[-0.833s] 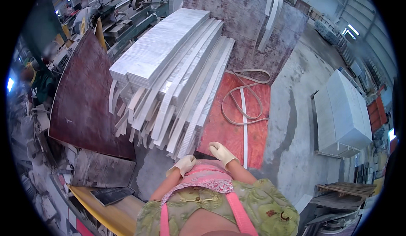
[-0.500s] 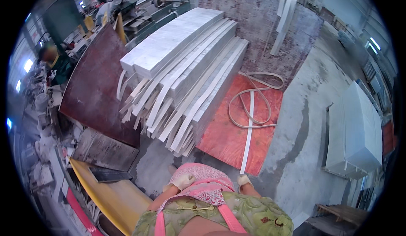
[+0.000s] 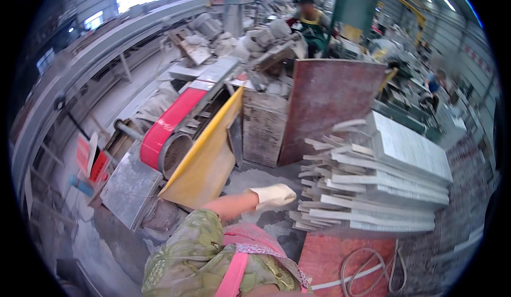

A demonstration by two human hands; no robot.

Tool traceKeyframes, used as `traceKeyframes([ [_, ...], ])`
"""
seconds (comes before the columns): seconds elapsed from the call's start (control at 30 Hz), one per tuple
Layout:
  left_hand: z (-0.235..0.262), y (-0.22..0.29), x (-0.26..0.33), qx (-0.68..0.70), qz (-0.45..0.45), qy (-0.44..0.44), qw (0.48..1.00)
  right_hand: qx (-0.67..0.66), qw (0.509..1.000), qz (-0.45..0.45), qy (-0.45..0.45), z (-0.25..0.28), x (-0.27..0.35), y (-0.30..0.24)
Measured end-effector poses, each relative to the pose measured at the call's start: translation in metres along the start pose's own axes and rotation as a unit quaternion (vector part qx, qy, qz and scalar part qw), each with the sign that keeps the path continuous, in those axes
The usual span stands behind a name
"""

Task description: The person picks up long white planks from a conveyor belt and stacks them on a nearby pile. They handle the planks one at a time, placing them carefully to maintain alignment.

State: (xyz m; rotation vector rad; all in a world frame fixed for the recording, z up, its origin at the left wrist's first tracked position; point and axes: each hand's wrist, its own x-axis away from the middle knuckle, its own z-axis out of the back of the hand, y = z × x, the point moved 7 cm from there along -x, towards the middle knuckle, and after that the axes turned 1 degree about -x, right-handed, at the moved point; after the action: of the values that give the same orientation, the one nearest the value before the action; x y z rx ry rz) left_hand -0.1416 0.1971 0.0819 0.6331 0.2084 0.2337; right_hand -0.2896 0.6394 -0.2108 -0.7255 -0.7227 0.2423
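The head view shows a stack of long white stone strips at the right of the frame, their ragged ends poking left. One gloved hand reaches out near those ends, touching nothing, fingers flat and loose. Which hand it is, I cannot tell. A yellow board leans at its left.

White glove (yellow board).
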Motion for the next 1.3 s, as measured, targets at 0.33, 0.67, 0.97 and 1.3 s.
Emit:
traceKeyframes([
  [0.33, 0.266, -0.199, 0.232, -0.18, 0.435, 0.284, 0.836, -0.043, 0.992, 0.118, -0.031, -0.119, -0.051, -0.185],
  [0.67, 0.336, -0.294, 0.334, -0.278, 0.551, 0.303, 0.726, 0.16, 0.972, 0.171, 0.001, -0.199, 0.006, -0.29],
  [0.97, 0.319, -0.347, 0.311, -0.206, 0.571, 0.303, 0.735, 0.134, 0.97, 0.181, 0.095, -0.204, 0.016, -0.293],
  [1.3, 0.302, -0.346, 0.31, -0.286, 0.565, 0.275, 0.723, 0.131, 0.977, 0.162, 0.04, -0.232, -0.035, -0.337],
])
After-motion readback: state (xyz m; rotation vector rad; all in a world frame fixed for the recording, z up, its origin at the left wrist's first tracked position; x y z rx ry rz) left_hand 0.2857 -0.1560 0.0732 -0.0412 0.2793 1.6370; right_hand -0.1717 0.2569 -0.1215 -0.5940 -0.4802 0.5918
